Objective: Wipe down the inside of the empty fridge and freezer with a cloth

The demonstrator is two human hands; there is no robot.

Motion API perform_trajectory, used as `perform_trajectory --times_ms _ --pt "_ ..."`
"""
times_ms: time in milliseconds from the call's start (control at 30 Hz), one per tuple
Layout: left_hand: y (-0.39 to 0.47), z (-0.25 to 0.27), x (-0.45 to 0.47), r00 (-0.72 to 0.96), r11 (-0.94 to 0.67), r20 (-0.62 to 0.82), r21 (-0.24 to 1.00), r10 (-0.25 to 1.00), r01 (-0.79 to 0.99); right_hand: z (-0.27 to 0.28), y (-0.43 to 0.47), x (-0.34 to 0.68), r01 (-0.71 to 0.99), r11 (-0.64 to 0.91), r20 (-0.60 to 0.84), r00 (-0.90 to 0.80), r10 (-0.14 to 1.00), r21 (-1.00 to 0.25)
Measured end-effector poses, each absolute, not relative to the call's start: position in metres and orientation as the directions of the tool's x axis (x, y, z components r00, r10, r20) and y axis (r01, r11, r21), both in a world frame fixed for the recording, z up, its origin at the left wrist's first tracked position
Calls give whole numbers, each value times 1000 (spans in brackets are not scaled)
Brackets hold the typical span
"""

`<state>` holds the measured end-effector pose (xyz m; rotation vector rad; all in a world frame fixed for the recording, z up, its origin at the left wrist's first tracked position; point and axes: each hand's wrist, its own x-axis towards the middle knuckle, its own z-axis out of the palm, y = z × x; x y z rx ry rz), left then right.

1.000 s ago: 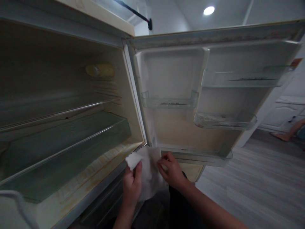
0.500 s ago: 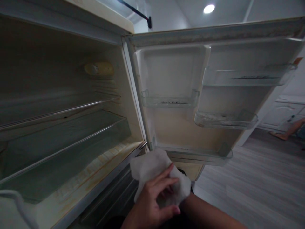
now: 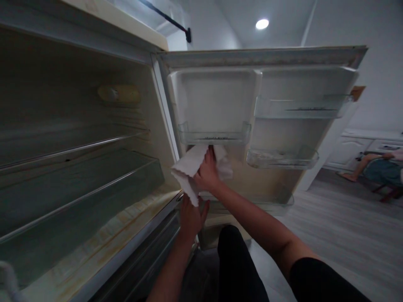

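My right hand (image 3: pixel 208 173) is closed on a white cloth (image 3: pixel 190 162), a thin sheet with a ragged edge. It reaches up to the inner panel of the open fridge door (image 3: pixel 217 94), just under the small clear door shelf (image 3: pixel 214 136). The cloth hangs in folds on both sides of the hand. Below it, my left hand (image 3: pixel 190 218) is at the hinge side near the door's bottom shelf (image 3: pixel 252 205), fingers apart. The hanging cloth hides some of its fingertips, so I cannot tell whether they touch it.
To the left is the fridge compartment with glass shelves (image 3: pixel 75 147), a clear drawer (image 3: pixel 94 209) and a yellow-stained floor ledge (image 3: pixel 103 245). More clear shelves (image 3: pixel 283 159) line the door. My knee (image 3: pixel 233 251) is below it. At far right a person's leg (image 3: pixel 359 167) shows near white cabinets (image 3: pixel 346 151).
The hands were together low in front of me with the bunched cloth. Now the right hand has carried it up to the door panel, the cloth hanging looser, and the left is at the hinge side.
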<state>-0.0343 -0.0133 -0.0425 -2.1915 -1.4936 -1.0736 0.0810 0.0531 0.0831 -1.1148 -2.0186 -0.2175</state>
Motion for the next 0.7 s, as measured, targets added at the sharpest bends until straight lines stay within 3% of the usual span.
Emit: perform_trajectory --times_ms 100,200,300,367,467,567,700 --pt "-20 -39 -35 204 -394 699 121 686 911 97 76 93 845 534 654 -420 629 28" --pt "-23 -33 -35 227 -409 709 95 668 908 99 77 121 861 490 605 -463 647 136" --pt "-23 -31 -34 235 -428 705 108 670 897 92 68 153 901 410 594 -410 692 143" --pt "-22 -31 -34 231 -435 709 118 666 893 82 64 173 882 455 549 -443 709 124" --pt "-21 -33 -34 228 -453 713 140 663 880 59 66 206 813 581 391 -550 738 46" --pt "-19 -33 -35 220 -473 717 172 661 864 39 69 248 833 554 269 -531 803 -9" --pt "-19 -33 -35 222 -478 721 170 657 862 36 58 315 875 479 281 -478 832 70"
